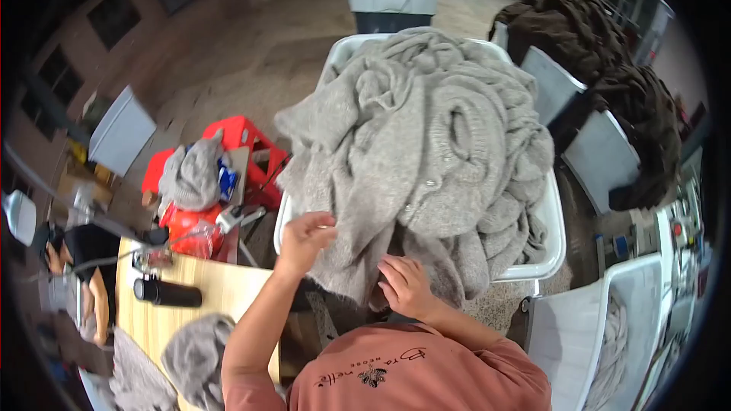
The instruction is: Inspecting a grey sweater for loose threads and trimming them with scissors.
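A big heap of light grey knitted sweaters (388, 144) rises above the rim of a white tub (550, 251) in front of me. One sweater on the heap shows a ribbed collar (459, 133) and small shiny buttons. At the near left side, my left hand (304, 242) hovers beside the heap, fingers apart and nothing in them. My right hand (409, 287) is lower and nearer my body, its bent fingers closed on the hanging edge of a grey sweater (438, 259). Part of that grip is hidden by the fabric.
On the left, a wooden table (228, 289) carries a black bottle (167, 291) and grey knitwear (196, 358). Red stools (247, 137) stand beyond it. Dark brown garments (563, 27) fill tubs at right; another white tub (563, 327) is nearer. A co-worker (90, 266) is far left.
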{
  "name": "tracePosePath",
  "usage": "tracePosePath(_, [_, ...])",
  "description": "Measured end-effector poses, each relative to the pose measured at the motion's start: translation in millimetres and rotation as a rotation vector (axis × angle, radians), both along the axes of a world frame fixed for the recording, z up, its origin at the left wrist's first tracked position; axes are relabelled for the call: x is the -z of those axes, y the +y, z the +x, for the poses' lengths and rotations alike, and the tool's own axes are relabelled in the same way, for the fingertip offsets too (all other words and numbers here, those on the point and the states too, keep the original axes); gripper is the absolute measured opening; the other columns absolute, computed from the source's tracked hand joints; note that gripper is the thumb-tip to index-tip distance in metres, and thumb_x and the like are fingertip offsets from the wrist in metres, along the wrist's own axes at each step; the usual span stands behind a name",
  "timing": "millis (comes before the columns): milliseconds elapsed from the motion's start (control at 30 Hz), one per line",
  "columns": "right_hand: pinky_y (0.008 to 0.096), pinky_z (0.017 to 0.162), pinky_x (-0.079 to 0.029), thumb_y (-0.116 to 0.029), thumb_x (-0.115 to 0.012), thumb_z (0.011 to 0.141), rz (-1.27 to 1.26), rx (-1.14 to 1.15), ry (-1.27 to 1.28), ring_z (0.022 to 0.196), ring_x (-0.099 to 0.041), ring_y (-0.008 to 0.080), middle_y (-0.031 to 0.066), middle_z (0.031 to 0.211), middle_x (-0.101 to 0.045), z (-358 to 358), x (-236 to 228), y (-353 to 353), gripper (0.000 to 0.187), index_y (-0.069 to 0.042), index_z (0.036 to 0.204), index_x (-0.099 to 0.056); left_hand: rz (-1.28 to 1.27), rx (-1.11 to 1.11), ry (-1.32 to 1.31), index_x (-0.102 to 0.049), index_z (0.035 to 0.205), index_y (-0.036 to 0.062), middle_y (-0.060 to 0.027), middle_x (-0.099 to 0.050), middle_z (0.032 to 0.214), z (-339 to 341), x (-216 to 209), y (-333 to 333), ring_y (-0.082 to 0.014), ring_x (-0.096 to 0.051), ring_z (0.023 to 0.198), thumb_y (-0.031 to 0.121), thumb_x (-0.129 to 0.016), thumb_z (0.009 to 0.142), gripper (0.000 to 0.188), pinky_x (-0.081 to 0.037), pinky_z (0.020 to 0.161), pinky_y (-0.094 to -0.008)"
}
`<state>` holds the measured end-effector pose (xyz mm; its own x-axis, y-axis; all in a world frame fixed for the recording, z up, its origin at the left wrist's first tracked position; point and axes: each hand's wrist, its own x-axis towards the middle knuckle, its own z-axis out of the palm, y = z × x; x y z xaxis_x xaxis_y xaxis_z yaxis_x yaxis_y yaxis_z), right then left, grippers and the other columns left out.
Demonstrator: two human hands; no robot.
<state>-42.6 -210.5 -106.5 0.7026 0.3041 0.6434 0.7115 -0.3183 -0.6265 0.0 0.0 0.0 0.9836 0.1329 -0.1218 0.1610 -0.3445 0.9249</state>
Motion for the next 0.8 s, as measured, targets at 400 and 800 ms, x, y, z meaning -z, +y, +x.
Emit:
tracePosePath(400, [0.0364, 0.065, -0.048, -0.003, -0.058, 0.073, -0.364, -0.75, 0.239, 0.074, -0.059, 0.0322, 0.0167, 0.084, -0.06, 29.0, 10.9, -5.4, 0.021, 0.002, 0.094, -0.059, -0.022, -0.277, 0.026, -0.061, 0.094, -0.0036, -0.0159, -0.065, 0.085, -132.6, 119.0, -57.6, -0.0208, -0.064, 0.079, 0.014, -0.069, 0.071, 0.03, -0.05, 0.071, -0.03])
tracePosePath(800, [0.0387, 0.073, -0.047, -0.011, -0.062, 0.073, -0.78, -1.259, 0.037, 0.085, -0.057, 0.0323, 0.0159, 0.091, -0.059, -88.8, 56.7, 110.7, 0.027, 0.0, 0.097, -0.055, 0.796, -0.999, 0.718, -0.061, 0.097, 0.01, -0.0117, -0.059, 0.101, -440.7, 242.0, 6.6, -0.0232, -0.055, 0.094, 0.008, -0.062, 0.068, 0.03, -0.046, 0.072, -0.0332])
